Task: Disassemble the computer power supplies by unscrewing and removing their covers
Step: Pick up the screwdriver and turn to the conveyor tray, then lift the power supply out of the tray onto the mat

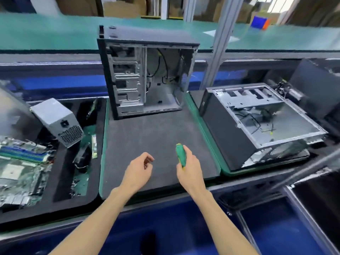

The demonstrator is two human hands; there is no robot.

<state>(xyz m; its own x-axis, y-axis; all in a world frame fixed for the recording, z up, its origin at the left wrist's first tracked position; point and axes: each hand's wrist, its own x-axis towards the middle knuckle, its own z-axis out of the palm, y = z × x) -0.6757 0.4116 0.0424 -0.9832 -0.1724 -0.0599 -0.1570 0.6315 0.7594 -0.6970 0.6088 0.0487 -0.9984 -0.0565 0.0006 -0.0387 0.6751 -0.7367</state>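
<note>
Left tray: power supply (57, 121), beyond hands.

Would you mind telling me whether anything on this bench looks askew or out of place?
The grey power supply on the left sits tilted, propped on the clutter in its tray rather than lying flat. Loose cables sprawl inside the computer case lying on its side at right. Nothing looks spilled.

A green screwdriver handle with a yellow stripe (180, 155) is gripped by the right hand (189, 170). Under both hands, a dark grey felt-like work mat (156, 137) edged in green is seen. Beyond the hands, a black-shelled tower case with bare silver metal inside (145, 74). Far left of the left hand (138, 170), a light grey metal power supply box (57, 121) with a black honeycomb-patterned grille, plus green circuit boards (20, 168).
</note>
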